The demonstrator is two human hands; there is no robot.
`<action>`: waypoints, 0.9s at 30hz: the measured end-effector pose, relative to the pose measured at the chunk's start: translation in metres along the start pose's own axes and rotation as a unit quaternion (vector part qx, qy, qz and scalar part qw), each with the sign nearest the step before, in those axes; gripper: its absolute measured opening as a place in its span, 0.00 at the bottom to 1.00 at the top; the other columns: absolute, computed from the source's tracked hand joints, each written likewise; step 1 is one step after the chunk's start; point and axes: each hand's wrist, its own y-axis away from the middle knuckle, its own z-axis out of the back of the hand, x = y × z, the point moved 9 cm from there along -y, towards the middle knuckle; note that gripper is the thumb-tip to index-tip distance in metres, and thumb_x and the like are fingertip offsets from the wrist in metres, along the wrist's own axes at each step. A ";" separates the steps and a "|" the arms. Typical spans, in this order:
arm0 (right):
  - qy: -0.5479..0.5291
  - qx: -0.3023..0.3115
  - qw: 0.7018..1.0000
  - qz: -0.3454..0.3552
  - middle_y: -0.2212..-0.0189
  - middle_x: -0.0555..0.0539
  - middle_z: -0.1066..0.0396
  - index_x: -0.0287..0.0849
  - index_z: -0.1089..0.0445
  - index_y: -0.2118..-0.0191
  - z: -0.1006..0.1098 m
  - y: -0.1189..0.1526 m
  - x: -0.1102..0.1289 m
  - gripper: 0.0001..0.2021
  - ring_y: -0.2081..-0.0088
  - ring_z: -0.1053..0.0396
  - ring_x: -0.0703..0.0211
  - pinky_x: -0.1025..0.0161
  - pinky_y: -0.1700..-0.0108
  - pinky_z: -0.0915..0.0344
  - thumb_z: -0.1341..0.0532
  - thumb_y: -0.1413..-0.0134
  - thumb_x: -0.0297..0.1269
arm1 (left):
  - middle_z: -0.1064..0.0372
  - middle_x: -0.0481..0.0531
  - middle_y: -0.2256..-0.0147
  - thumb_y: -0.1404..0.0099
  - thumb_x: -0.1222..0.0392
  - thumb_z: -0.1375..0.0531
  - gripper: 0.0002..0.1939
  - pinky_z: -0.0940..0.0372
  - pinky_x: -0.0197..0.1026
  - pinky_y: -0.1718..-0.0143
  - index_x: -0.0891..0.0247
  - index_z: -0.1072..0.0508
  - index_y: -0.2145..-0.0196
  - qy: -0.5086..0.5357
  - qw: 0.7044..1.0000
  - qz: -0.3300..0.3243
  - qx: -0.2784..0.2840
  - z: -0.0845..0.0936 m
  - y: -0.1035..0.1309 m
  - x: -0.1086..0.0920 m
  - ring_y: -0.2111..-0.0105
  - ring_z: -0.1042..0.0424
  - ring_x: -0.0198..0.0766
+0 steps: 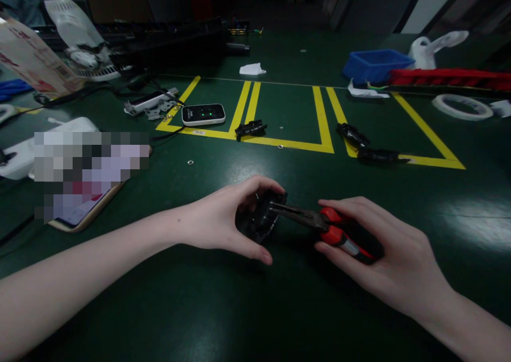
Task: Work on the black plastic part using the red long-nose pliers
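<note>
My left hand (235,218) curls round a small black plastic part (263,215), fingers on its far side and thumb stretched along the near side. In my right hand (383,250) is a pair of long-nose pliers (331,226) with red and black handles. The dark jaws of the pliers point left, and their tips reach the black part; whether they grip anything on it is too dim to tell. Both hands are over the near middle of the green table (191,303).
Beyond my hands lie several black parts (251,129) by yellow tape frames (325,117). A small white-and-black device (203,114) with green lights and a phone (96,191) are to the left. A blue bin (375,66) and a tape roll (462,107) stand at the right.
</note>
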 end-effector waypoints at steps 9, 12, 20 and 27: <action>0.000 0.006 1.000 -0.007 0.56 0.44 0.27 0.51 0.36 0.44 0.002 -0.002 0.001 0.20 0.59 0.25 0.47 0.50 0.64 0.25 0.38 0.41 0.44 | 0.35 0.56 0.45 0.48 0.57 0.26 0.40 0.30 0.49 0.53 0.57 0.38 0.41 -0.011 1.000 -0.003 0.001 0.002 0.000 0.002 0.50 0.29 0.46; 0.010 0.012 1.000 -0.013 0.55 0.44 0.27 0.51 0.37 0.43 0.008 -0.003 -0.001 0.20 0.58 0.25 0.46 0.49 0.61 0.25 0.39 0.40 0.43 | 0.37 0.57 0.44 0.47 0.57 0.27 0.39 0.30 0.50 0.52 0.57 0.38 0.42 -0.002 1.000 0.001 0.002 0.001 0.000 0.003 0.49 0.30 0.47; 0.064 0.029 0.997 0.009 0.52 0.44 0.29 0.53 0.36 0.43 0.025 0.002 0.002 0.21 0.59 0.26 0.45 0.48 0.62 0.26 0.40 0.40 0.47 | 0.35 0.56 0.47 0.47 0.56 0.27 0.41 0.33 0.45 0.54 0.62 0.39 0.39 -0.103 0.992 -0.066 -0.007 -0.002 0.001 -0.011 0.51 0.33 0.46; 0.060 0.038 0.997 0.005 0.52 0.46 0.28 0.56 0.35 0.43 0.024 0.007 0.013 0.20 0.61 0.25 0.47 0.50 0.63 0.27 0.39 0.40 0.46 | 0.34 0.54 0.55 0.50 0.48 0.27 0.38 0.34 0.44 0.59 0.66 0.33 0.45 -0.165 0.982 -0.095 -0.005 -0.007 0.002 -0.015 0.58 0.32 0.45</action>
